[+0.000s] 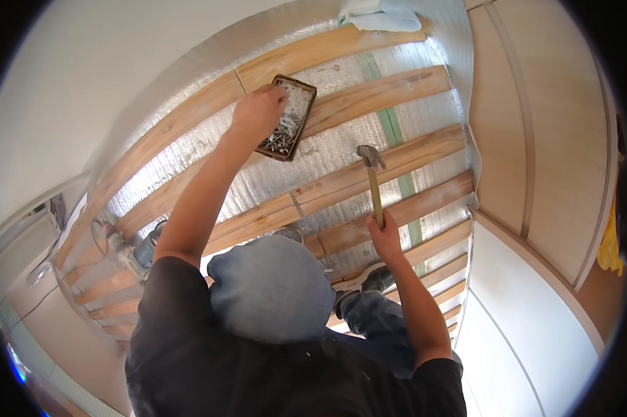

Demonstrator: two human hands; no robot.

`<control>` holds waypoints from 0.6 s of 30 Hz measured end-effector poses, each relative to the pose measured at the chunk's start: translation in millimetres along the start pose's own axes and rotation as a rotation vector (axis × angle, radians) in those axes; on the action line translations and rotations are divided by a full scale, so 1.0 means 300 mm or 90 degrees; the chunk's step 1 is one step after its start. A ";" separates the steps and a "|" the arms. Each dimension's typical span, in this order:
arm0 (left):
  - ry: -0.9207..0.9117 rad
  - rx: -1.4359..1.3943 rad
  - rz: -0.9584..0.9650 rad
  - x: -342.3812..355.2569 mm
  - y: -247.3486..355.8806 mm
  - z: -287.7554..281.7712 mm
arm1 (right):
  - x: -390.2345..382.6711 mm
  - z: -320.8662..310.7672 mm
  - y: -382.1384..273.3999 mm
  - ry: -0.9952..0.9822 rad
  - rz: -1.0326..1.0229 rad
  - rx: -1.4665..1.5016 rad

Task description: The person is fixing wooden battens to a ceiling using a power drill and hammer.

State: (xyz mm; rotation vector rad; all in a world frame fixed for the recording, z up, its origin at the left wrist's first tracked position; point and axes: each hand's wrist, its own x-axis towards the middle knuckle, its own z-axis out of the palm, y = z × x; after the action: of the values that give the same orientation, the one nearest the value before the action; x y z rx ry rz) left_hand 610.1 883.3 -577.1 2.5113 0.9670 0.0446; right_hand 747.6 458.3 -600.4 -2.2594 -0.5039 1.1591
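My left hand reaches into a shallow dark box of nails and small pale pieces, its fingers drawn together on something I cannot make out. The box rests across wooden battens laid over silver foil sheeting. Lower and to the right, my right hand grips the wooden handle of a hammer, head upward, above the battens.
My denim-covered knee and shoe are below. A power tool with a cord lies at left. A white cloth lies at the far edge. Pale panelled doors stand at right, a wall at left.
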 end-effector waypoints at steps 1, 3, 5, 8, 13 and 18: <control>-0.025 0.008 0.008 0.005 0.020 0.013 | -0.002 0.029 0.018 -0.008 0.014 0.064; -0.055 0.013 0.021 0.018 0.035 0.025 | -0.003 0.056 0.053 -0.011 0.033 0.131; -0.137 0.123 0.081 0.047 0.036 0.032 | -0.004 0.066 0.056 -0.024 0.032 0.135; -0.103 0.146 0.215 0.051 -0.071 0.091 | 0.013 0.074 0.080 -0.009 -0.003 0.086; -0.119 0.096 0.128 0.033 -0.030 0.026 | 0.030 0.075 0.086 -0.066 0.070 0.109; -0.243 0.139 0.019 0.076 -0.023 -0.052 | 0.021 0.055 -0.002 -0.082 0.055 0.098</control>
State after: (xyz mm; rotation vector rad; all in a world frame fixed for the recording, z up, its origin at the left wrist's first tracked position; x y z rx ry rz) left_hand 620.0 908.8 -568.7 2.5920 0.8115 -0.5378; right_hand 737.5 467.0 -611.9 -2.1029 -0.3555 1.3451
